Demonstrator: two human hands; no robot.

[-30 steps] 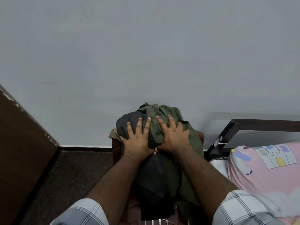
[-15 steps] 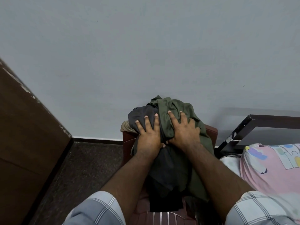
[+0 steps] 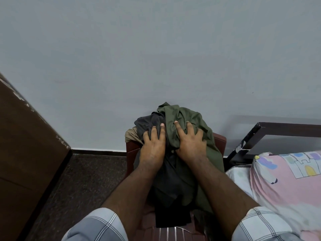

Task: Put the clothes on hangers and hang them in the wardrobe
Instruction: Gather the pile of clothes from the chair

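Clothes pile (image 3: 175, 180): heaped on a dark red chair (image 3: 219, 141), draped over its back and seat.
Green garment (image 3: 189, 117): right side and top of pile, under the right hand.
Dark grey garment (image 3: 147, 121): left side of pile, under the left hand.
Tan garment (image 3: 131, 135): edge showing at the pile's left, beside the left hand.
Left hand (image 3: 152, 146): on the grey garment, fingers curled into the cloth, gripping it.
Right hand (image 3: 190, 140): on the green garment, fingers bunching the fabric, gripping it.
Sleeves (image 3: 97, 226): pale checked, at both forearms.
Bed (image 3: 286, 180): right of chair, pink printed pillow, dark frame.
Wall (image 3: 156, 58): plain grey, behind the chair.
Wooden panel (image 3: 22, 145): brown, at left.
Floor (image 3: 83, 180): dark, speckled.
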